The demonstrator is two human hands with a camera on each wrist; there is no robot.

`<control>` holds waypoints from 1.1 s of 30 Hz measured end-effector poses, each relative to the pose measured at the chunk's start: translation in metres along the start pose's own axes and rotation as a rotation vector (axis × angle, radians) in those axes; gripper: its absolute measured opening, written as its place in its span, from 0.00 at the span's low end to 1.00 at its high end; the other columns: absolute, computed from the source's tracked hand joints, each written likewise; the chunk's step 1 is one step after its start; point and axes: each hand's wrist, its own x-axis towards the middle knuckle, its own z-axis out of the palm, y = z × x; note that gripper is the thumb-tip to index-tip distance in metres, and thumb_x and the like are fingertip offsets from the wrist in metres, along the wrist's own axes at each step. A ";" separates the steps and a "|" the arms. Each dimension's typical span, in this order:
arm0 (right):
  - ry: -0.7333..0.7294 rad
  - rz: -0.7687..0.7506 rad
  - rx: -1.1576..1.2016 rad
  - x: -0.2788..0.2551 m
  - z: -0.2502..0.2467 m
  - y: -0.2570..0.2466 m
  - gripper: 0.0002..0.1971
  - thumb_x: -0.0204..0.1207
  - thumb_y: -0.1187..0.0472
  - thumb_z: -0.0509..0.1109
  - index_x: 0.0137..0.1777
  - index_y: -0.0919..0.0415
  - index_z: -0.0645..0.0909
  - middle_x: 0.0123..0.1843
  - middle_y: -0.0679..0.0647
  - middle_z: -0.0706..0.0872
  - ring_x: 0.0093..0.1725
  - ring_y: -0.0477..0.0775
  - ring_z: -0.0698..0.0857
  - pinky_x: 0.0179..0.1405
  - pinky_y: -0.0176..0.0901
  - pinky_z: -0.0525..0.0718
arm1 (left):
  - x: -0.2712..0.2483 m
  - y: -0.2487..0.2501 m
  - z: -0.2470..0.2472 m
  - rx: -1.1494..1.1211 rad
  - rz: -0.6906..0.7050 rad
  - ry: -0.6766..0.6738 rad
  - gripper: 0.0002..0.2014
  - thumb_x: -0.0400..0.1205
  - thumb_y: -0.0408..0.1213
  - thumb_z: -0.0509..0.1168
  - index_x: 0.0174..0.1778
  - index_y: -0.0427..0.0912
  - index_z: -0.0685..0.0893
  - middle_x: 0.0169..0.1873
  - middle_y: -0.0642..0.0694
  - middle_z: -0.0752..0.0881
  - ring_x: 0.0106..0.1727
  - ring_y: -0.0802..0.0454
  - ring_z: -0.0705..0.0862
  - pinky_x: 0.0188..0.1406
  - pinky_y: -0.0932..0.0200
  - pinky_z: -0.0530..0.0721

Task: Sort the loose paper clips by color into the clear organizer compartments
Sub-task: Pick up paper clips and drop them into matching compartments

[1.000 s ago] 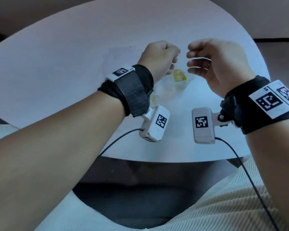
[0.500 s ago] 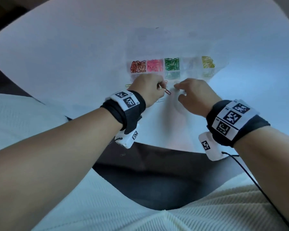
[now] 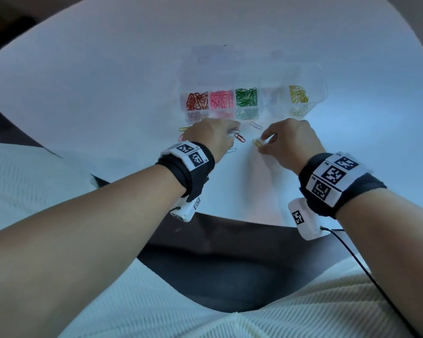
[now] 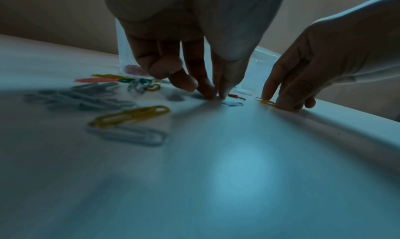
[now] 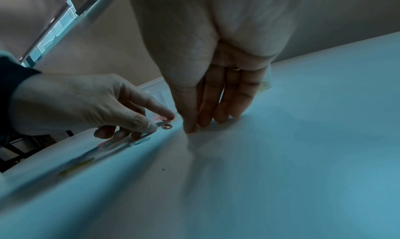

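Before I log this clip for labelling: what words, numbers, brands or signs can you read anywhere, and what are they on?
No readable text.
Left wrist band: square black-and-white marker codes; the tiny characters beside them are too small to read.
Right wrist band: three such codes; the small print at their corners is too blurred.
Both wrist cameras: one code each, no words.
Clear organizer and paper clips: no label visible.

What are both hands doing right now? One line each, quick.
Left hand: fingertips pressed together on the table beside a red paper clip; grip unclear.
Right hand: fingertips down on a yellow paper clip, not yet lifted.
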 end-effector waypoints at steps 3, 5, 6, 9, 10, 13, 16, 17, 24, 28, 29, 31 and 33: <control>-0.023 0.027 -0.054 0.001 0.000 -0.002 0.00 0.71 0.56 0.77 0.40 0.50 0.89 0.40 0.54 0.89 0.41 0.57 0.86 0.37 0.41 0.80 | -0.005 0.003 0.002 0.004 0.026 -0.042 0.23 0.82 0.45 0.62 0.74 0.63 0.73 0.62 0.52 0.85 0.61 0.46 0.82 0.55 0.57 0.80; -0.069 0.053 -0.054 0.000 0.000 -0.002 0.02 0.70 0.57 0.76 0.37 0.52 0.87 0.38 0.53 0.88 0.39 0.57 0.85 0.35 0.39 0.76 | -0.011 -0.001 -0.003 0.014 0.016 -0.056 0.19 0.81 0.45 0.64 0.68 0.60 0.77 0.55 0.50 0.86 0.55 0.44 0.84 0.50 0.55 0.80; -0.088 0.059 -0.052 0.000 -0.001 -0.002 0.03 0.69 0.57 0.76 0.36 0.53 0.86 0.38 0.53 0.87 0.39 0.56 0.84 0.35 0.39 0.75 | -0.013 -0.006 -0.009 0.031 -0.005 -0.055 0.13 0.80 0.44 0.64 0.61 0.58 0.80 0.51 0.50 0.86 0.49 0.45 0.84 0.47 0.56 0.80; -0.121 0.052 -0.042 -0.001 -0.001 -0.001 0.05 0.71 0.56 0.74 0.38 0.57 0.84 0.39 0.54 0.86 0.41 0.57 0.82 0.37 0.40 0.73 | -0.013 -0.030 -0.033 0.136 -0.090 -0.027 0.03 0.77 0.39 0.65 0.43 0.52 0.81 0.45 0.50 0.85 0.40 0.46 0.80 0.41 0.57 0.77; -0.128 0.052 -0.026 0.000 -0.001 -0.002 0.05 0.72 0.57 0.72 0.40 0.58 0.84 0.40 0.54 0.85 0.43 0.57 0.82 0.38 0.40 0.73 | -0.013 -0.039 -0.041 0.171 -0.124 -0.030 0.03 0.76 0.39 0.65 0.42 0.51 0.82 0.45 0.50 0.85 0.40 0.46 0.80 0.40 0.57 0.77; -0.164 0.079 0.055 0.004 -0.001 -0.003 0.06 0.78 0.60 0.62 0.48 0.58 0.81 0.45 0.55 0.85 0.47 0.58 0.81 0.42 0.42 0.73 | -0.006 -0.061 -0.057 0.258 -0.227 -0.035 0.10 0.78 0.47 0.67 0.50 0.47 0.84 0.47 0.44 0.87 0.43 0.41 0.83 0.42 0.55 0.81; -0.229 0.116 0.169 0.005 0.003 -0.002 0.07 0.79 0.62 0.55 0.48 0.56 0.75 0.45 0.59 0.84 0.47 0.63 0.81 0.47 0.50 0.78 | -0.001 -0.072 -0.052 0.220 -0.313 -0.002 0.21 0.77 0.56 0.67 0.58 0.44 0.83 0.53 0.42 0.86 0.51 0.39 0.84 0.48 0.53 0.82; -0.245 0.124 0.197 0.004 0.004 -0.002 0.07 0.78 0.62 0.54 0.45 0.54 0.74 0.43 0.59 0.82 0.45 0.63 0.80 0.46 0.51 0.77 | 0.000 -0.073 -0.048 0.161 -0.311 0.018 0.22 0.76 0.56 0.67 0.59 0.45 0.83 0.56 0.43 0.86 0.54 0.40 0.84 0.50 0.53 0.81; -0.411 0.144 0.487 -0.015 0.004 -0.019 0.15 0.85 0.62 0.56 0.34 0.56 0.63 0.26 0.55 0.67 0.25 0.55 0.69 0.27 0.44 0.65 | 0.005 -0.071 -0.034 -0.056 -0.245 0.100 0.07 0.76 0.41 0.71 0.46 0.44 0.88 0.45 0.46 0.88 0.48 0.46 0.84 0.44 0.58 0.79; -0.385 0.098 0.697 -0.026 0.003 -0.034 0.20 0.83 0.62 0.61 0.28 0.57 0.62 0.25 0.57 0.68 0.25 0.56 0.70 0.26 0.45 0.67 | 0.007 -0.075 -0.034 -0.125 -0.255 0.060 0.05 0.78 0.38 0.71 0.44 0.41 0.88 0.42 0.47 0.87 0.44 0.48 0.83 0.44 0.58 0.79; -0.373 0.096 0.739 -0.029 0.002 -0.038 0.20 0.82 0.63 0.62 0.26 0.58 0.64 0.25 0.59 0.71 0.25 0.57 0.72 0.26 0.45 0.68 | 0.007 -0.076 -0.034 -0.142 -0.251 0.058 0.04 0.78 0.38 0.72 0.44 0.41 0.88 0.42 0.47 0.87 0.44 0.48 0.83 0.44 0.58 0.79; -0.346 0.073 0.788 -0.034 0.001 -0.045 0.21 0.78 0.68 0.64 0.22 0.61 0.71 0.25 0.63 0.76 0.28 0.60 0.74 0.26 0.45 0.70 | 0.008 -0.076 -0.034 -0.168 -0.235 0.078 0.04 0.76 0.37 0.73 0.44 0.43 0.88 0.44 0.46 0.88 0.46 0.47 0.85 0.45 0.59 0.80; -0.318 0.049 0.792 -0.036 0.002 -0.052 0.22 0.74 0.71 0.63 0.17 0.58 0.74 0.25 0.64 0.78 0.30 0.62 0.73 0.25 0.45 0.70 | 0.010 -0.075 -0.036 -0.187 -0.224 0.094 0.05 0.75 0.37 0.74 0.45 0.44 0.88 0.45 0.46 0.88 0.45 0.48 0.85 0.45 0.60 0.80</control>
